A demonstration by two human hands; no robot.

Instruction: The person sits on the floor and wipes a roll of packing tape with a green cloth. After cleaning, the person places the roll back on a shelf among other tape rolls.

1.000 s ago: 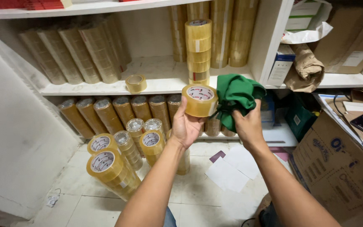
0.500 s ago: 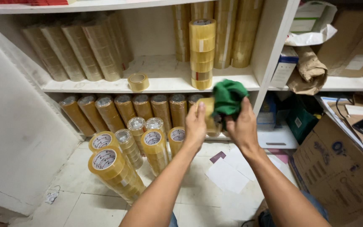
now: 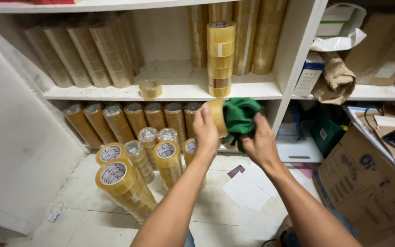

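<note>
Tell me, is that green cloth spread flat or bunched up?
Bunched up. The cloth is crumpled in folds in the right hand, pressed against the tape roll that the left hand holds.

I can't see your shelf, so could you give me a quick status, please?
Left hand grips tape roll. Right hand presses green cloth on it. Nothing in the way.

shelf (image 3: 170, 93) middle open | single roll (image 3: 150, 88) left | stack (image 3: 220, 59) right

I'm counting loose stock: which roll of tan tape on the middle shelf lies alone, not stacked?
The single tan tape roll lying flat left of the upright five-roll stack; all others sit in stacks.
</note>
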